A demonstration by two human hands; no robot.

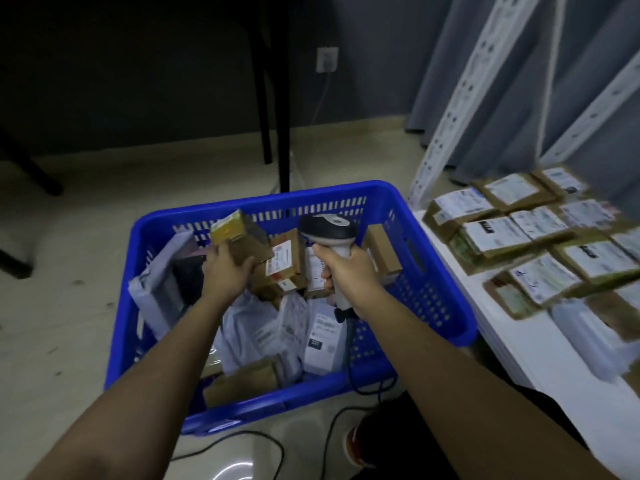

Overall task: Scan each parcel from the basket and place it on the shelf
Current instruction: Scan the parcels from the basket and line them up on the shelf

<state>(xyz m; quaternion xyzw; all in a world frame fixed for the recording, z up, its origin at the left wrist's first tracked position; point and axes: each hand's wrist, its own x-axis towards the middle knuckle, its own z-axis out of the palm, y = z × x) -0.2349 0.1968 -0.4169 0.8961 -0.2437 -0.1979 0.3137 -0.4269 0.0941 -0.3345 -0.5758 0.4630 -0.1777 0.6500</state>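
A black cable [242, 445] is seen trailing across the pale floor [69, 323] nearest the camera, just in front of a blue basket [446, 306] packed with white mailers and brown boxes. Above the basket, a small cardboard parcel [242, 237] with a yellow label is held in the grip of the left hand [227, 270], fingers curled around its underside. To its right, a handheld scanner [329, 233] is gripped by its handle in the right hand [349, 271], its dark head raised beside the parcel. On the right, scanned parcels [526, 244] are laid in rows on the white shelf [540, 355], somewhat blurred. Farther back, a perforated shelf upright [460, 109], grey curtains [588, 64], dark furniture legs [273, 98] and a wall socket [326, 59] are visible.
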